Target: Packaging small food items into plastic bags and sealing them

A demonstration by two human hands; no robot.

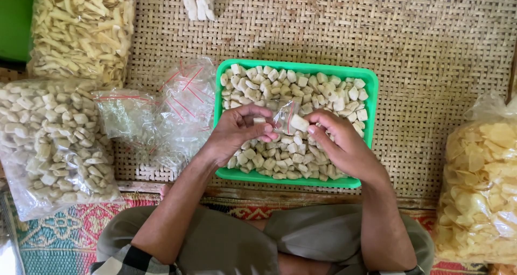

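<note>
A green plastic tray (370, 100) sits on a woven mat, filled with several pale, chunky cracker pieces (315, 89). Over the tray, my left hand (234, 135) pinches a small clear plastic bag (281, 116) with a red stripe and holds it open. My right hand (339, 140) grips one pale cracker piece (299, 122) at the bag's mouth. Both forearms reach in from my crossed legs below.
A heap of empty clear bags (161, 110) lies left of the tray. Big bags of cubed crackers (51, 140), strip crackers (81, 30) and round chips (479, 189) ring the woven mat (431, 43). Another small bag (196, 0) lies at the top.
</note>
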